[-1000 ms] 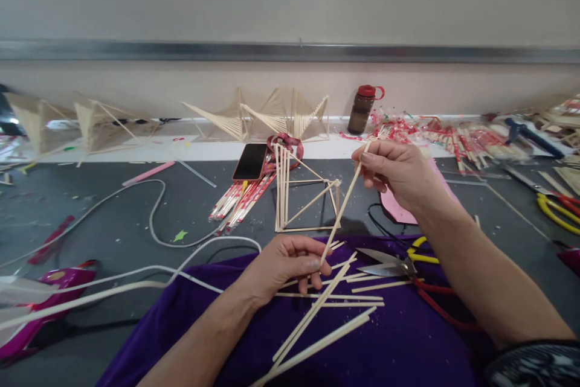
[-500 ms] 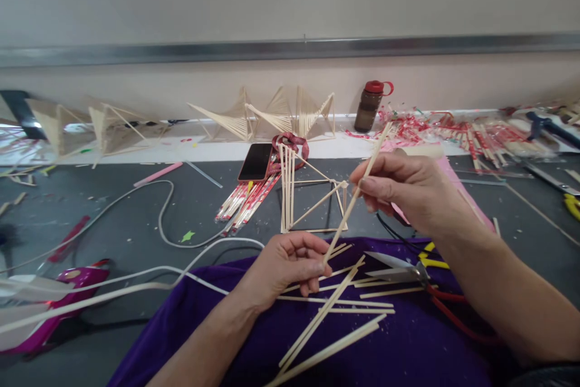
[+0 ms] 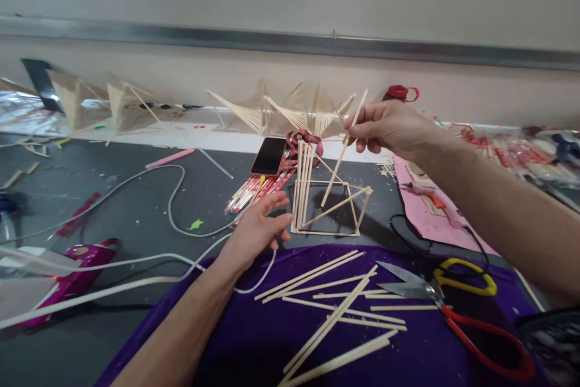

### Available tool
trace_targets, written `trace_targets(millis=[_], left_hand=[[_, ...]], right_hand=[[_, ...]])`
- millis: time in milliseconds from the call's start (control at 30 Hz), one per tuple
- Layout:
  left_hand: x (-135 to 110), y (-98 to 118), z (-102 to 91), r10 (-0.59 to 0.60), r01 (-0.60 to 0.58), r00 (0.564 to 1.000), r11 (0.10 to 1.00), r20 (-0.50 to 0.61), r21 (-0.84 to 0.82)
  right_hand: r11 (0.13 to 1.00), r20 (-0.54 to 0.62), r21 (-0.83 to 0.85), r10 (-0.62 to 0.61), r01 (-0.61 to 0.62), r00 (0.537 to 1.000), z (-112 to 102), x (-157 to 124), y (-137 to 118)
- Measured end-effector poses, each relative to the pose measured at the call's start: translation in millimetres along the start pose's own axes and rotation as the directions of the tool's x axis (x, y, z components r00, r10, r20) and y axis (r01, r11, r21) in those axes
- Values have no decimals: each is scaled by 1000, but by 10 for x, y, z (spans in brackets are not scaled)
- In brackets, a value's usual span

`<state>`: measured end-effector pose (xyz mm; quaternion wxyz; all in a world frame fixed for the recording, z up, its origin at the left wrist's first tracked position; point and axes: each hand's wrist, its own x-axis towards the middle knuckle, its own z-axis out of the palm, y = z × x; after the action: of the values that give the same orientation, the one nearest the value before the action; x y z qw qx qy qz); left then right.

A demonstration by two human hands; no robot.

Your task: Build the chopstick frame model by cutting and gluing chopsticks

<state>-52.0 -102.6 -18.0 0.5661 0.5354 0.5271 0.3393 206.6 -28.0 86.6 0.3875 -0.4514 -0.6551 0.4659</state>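
Observation:
My right hand (image 3: 383,127) pinches a thin wooden stick (image 3: 339,160) near its upper part, its lower end hanging over a small stick frame (image 3: 330,234). The frame stands on the grey table, with several slanted sticks side by side on its left. Just left of it, my left hand (image 3: 265,218) is empty, fingers apart. Loose wooden sticks (image 3: 317,275) lie scattered on a purple cloth (image 3: 244,339) nearer to me. Beside them rest opened scissors (image 3: 428,290) with one yellow and one red handle.
A phone (image 3: 269,156) lies on wrapped chopsticks (image 3: 244,194). Finished stick structures (image 3: 290,110) line the wall. At left are a magenta glue gun (image 3: 84,272) and white cables (image 3: 149,281). A pink sheet (image 3: 421,218) carries a pink pen-like tool. Behind my right hand is a red-lidded bottle (image 3: 399,93).
My left hand has let go of the stick and moved left and up beside the frame. My right hand has carried the stick forward over the frame. The view has shifted.

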Motion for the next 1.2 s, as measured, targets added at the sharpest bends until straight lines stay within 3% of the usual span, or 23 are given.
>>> trace_targets(millis=[133, 300, 567, 833, 1200], left_hand=[[137, -81, -39, -75, 77, 987, 997, 145, -9], [290, -167, -97, -156, 176, 950, 983, 271, -51], [452, -201, -118, -118, 200, 871, 972, 477, -125], [479, -204, -110, -133, 224, 843, 967, 522, -117], [540, -224, -76, -145, 219, 832, 973, 536, -78]], right_hand=[[998, 117, 3, 65, -66, 991, 97, 138, 171], [994, 172, 6, 103, -105, 980, 159, 186, 335], [989, 199, 0, 148, -151, 969, 307, 191, 471], [994, 202, -19, 107, -105, 973, 376, 231, 534], [988, 182, -26, 151, -149, 972, 429, 191, 579]])
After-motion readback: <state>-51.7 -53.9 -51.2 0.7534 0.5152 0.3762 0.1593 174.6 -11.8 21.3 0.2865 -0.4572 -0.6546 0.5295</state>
